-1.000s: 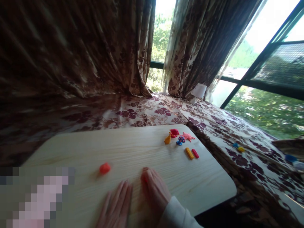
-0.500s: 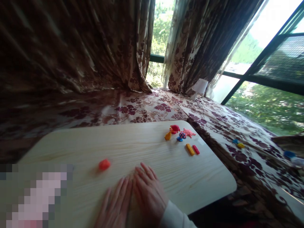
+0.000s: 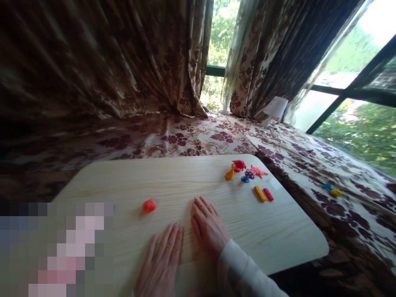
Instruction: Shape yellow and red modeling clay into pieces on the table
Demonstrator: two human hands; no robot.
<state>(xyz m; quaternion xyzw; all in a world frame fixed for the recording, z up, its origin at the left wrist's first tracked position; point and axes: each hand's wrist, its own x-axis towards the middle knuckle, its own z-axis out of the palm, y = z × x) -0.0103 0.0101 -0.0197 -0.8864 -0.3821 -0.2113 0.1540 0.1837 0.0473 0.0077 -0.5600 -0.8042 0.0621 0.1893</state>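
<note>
My left hand [image 3: 161, 262] lies palm down on the pale wooden table [image 3: 161, 177], its fingers stretched out and holding nothing. To its right and slightly farther forward, my right hand [image 3: 209, 224] also rests flat, with straight fingers and a light sleeve at the wrist. A gap of bare wood separates the two hands. An orange-red lump [image 3: 149, 205], like modelling clay, sits ahead of my left hand, touched by neither. Beyond my right hand are a yellow stick [image 3: 260, 193] and a red stick [image 3: 268, 194], side by side.
Small modelled figures stand near the far right corner: a yellow one [image 3: 229, 173], a dark red one [image 3: 239, 165], a blue spotted one [image 3: 248, 175] and a pink one [image 3: 259, 170]. A white lamp [image 3: 276, 107] stands behind on floral cloth. The lower left is pixelated.
My hands have moved apart, the right one going forward and to the right. The whole view has shifted, so the table and its objects appear farther right.
</note>
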